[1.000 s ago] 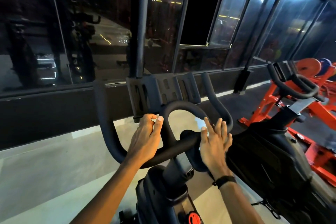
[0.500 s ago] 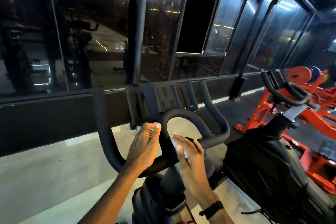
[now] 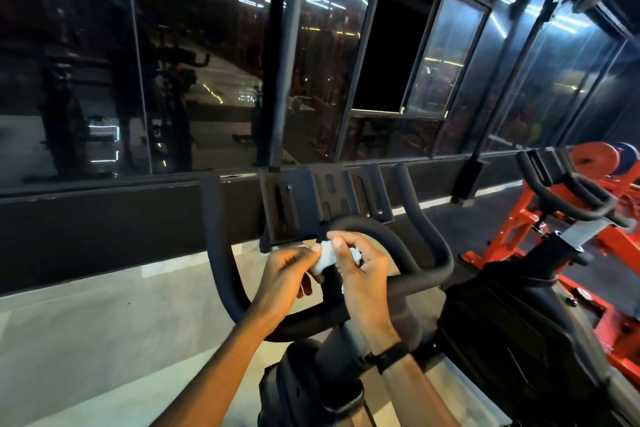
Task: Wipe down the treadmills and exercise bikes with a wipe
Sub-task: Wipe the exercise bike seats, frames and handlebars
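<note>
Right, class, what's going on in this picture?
A person stands at a black exercise bike in a gym, facing dark glass panels. Both hands are together just above the handlebars: the left hand and the right hand each pinch a small white wipe between them, seemingly bunching or refolding it. Neither hand is rubbing the bike at this instant. A second bike stands to the right, beside red equipment.

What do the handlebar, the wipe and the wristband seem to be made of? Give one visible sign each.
Handlebar: probably foam or rubber padding, matte black, thick and without glare.
Wipe: soft white paper or cloth, crumpled between both hands.
Wristband: perhaps rubber or silicone, smooth dull black; not certain.
</note>
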